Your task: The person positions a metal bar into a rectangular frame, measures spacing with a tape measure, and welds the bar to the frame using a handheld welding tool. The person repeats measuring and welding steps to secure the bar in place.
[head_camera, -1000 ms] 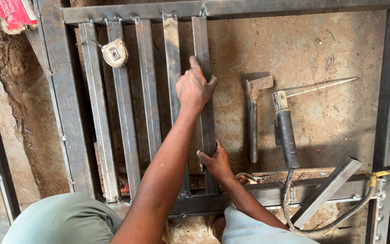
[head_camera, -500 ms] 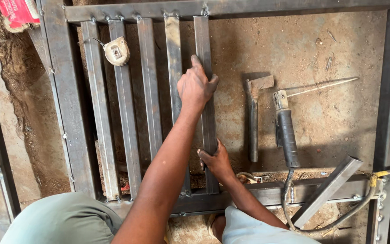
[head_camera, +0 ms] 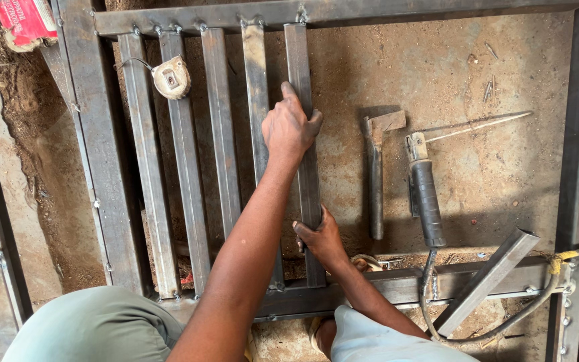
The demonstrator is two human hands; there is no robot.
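Looking down from my head, my left hand (head_camera: 289, 127) presses flat over the upper part of the fifth steel bar (head_camera: 301, 67), and my right hand (head_camera: 319, 234) pinches its lower end near the bottom rail (head_camera: 397, 285). To seat it well, I should keep it parallel to the neighbouring bar (head_camera: 254, 87).

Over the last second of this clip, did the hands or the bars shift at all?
No visible change. The left hand stays on the upper part of the rightmost upright bar, the right hand stays on its lower part. Hammer, electrode holder and tape measure lie as before.
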